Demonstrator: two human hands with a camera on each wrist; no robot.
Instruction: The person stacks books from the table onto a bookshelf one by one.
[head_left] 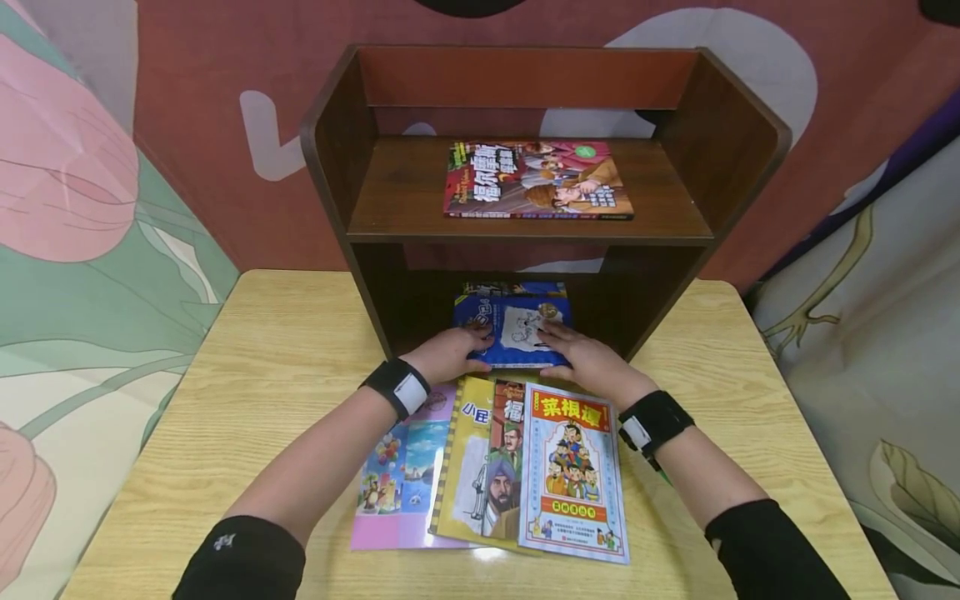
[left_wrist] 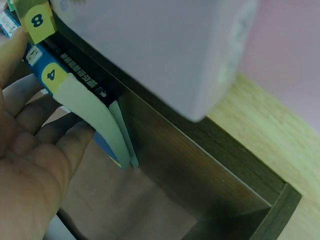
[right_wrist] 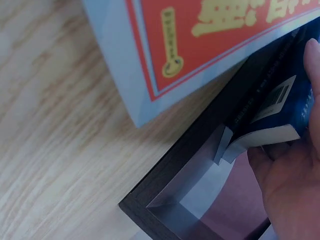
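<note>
A blue book with a white picture panel lies in the lower compartment of a dark wooden bookshelf, near its front edge. My left hand grips its left side, and my right hand grips its right side, thumb on the blue cover and fingers beneath. In the left wrist view, a yellow label with a 4 shows on the blue spine, beside the pale page edges. A darker spine lies against the shelf board. Another blue book peeks out behind the held one.
On the upper shelf lies a comic-style book. Overlapping books cover the table in front: a pink-blue one, a yellow one, one with a turbaned figure and a red-and-white one.
</note>
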